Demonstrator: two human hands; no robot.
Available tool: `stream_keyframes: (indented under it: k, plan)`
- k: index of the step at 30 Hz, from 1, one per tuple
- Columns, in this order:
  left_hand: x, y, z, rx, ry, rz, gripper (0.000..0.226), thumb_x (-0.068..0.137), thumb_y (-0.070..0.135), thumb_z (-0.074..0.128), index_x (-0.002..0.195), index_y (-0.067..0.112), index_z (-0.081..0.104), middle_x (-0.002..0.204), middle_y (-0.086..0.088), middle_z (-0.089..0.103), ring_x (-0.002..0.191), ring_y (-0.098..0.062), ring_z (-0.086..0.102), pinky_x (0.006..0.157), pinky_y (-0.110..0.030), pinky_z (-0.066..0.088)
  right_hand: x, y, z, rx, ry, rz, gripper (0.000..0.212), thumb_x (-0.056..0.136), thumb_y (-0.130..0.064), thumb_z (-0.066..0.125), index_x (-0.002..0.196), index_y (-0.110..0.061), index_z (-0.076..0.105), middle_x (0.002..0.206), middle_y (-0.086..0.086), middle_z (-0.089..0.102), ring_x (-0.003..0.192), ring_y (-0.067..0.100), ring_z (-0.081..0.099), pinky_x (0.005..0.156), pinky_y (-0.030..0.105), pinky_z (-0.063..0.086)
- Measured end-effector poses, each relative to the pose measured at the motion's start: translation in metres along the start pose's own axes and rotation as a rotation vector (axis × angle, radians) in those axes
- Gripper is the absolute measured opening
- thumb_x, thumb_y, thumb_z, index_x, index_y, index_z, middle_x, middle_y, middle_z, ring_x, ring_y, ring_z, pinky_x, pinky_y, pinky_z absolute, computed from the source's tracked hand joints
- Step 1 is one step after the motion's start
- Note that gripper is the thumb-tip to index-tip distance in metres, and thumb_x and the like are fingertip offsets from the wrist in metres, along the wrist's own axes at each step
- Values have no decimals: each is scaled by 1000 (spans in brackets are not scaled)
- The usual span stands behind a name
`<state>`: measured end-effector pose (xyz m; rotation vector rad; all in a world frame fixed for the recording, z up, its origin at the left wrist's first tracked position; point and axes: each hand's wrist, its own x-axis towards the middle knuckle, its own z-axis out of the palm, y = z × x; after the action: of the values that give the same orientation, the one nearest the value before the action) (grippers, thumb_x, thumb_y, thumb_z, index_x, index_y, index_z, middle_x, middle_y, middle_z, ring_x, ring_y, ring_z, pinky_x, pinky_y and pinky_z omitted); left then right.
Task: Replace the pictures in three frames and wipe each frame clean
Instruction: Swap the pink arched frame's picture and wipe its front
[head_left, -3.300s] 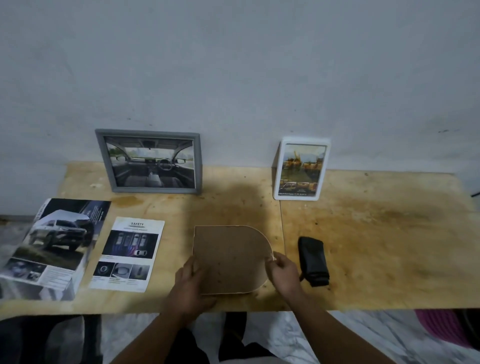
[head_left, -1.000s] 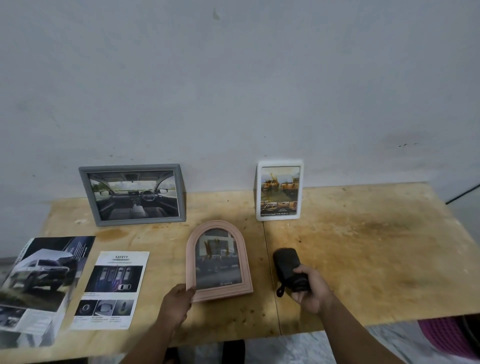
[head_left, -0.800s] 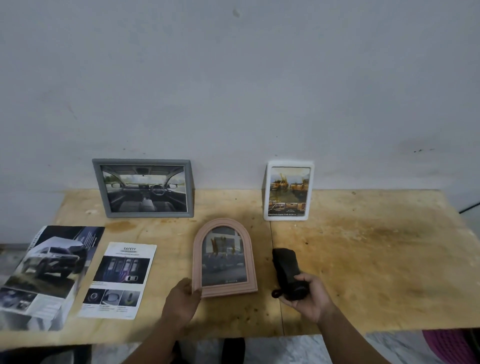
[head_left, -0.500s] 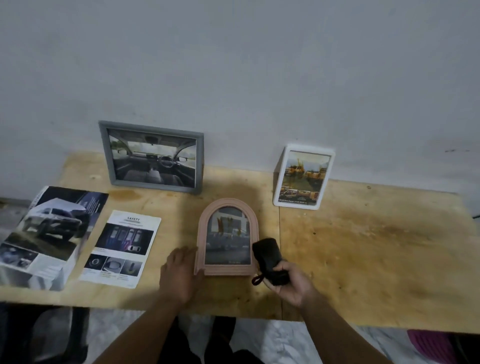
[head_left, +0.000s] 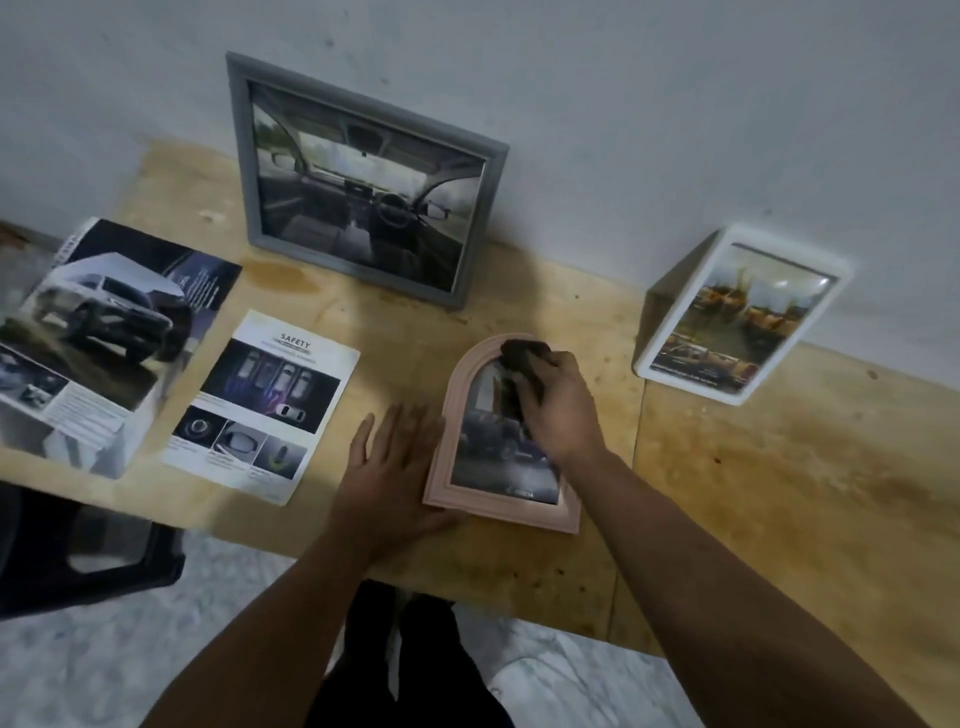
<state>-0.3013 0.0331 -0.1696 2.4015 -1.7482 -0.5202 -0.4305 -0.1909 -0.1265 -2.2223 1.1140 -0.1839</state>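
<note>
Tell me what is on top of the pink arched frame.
The right hand presses a dark cloth onto the glass near the arch of the pink arched frame. The left hand lies flat against its left edge. Hand and cloth cover the picture's upper part.

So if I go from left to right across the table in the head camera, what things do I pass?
car brochure → safety leaflet → left hand → pink arched frame → white frame
</note>
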Motion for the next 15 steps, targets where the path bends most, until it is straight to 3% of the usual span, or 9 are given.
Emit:
stream_keyframes:
  k: [2, 4, 7, 10, 15]
  plan:
    - [0, -1, 4, 10, 57, 19, 117, 78, 94, 43, 161, 14, 24, 170, -14, 17, 157, -37, 14, 122, -64, 18, 0, 9, 26, -245, -32, -156, 42, 102, -29, 48, 134, -7, 66, 135, 20, 55, 116, 37, 57, 100, 42, 51]
    - [1, 0, 5, 20, 106, 30, 116, 77, 93, 44, 160, 13, 28, 168, -15, 23, 156, -38, 18, 120, -65, 21, -3, 12, 39, -292, -7, -207, 42, 100, -26, 49, 131, -4, 67, 132, 24, 58, 117, 42, 56, 95, 44, 53]
    - [0, -1, 5, 6, 135, 21, 115, 78, 93, 44, 160, 14, 31, 168, -14, 24, 156, -38, 18, 120, -64, 21, -9, 9, 42, -284, 30, -237, 34, 100, -18, 56, 128, -4, 69, 126, 21, 60, 110, 38, 61, 88, 42, 56]
    - [-1, -1, 5, -9, 141, 26, 114, 78, 92, 43, 161, 16, 27, 169, -13, 23, 157, -38, 15, 122, -62, 18, -29, 4, 41, -275, -41, -289, 35, 102, -21, 49, 127, -7, 69, 122, 15, 60, 104, 34, 63, 88, 44, 57]
    - [-1, -3, 7, 1, 125, 21, 114, 77, 92, 41, 161, 16, 28, 169, -13, 23, 157, -37, 16, 122, -62, 18, -90, -9, 36, -163, -176, -322, 34, 103, -27, 50, 130, -18, 68, 123, 1, 57, 105, 20, 60, 87, 31, 54]
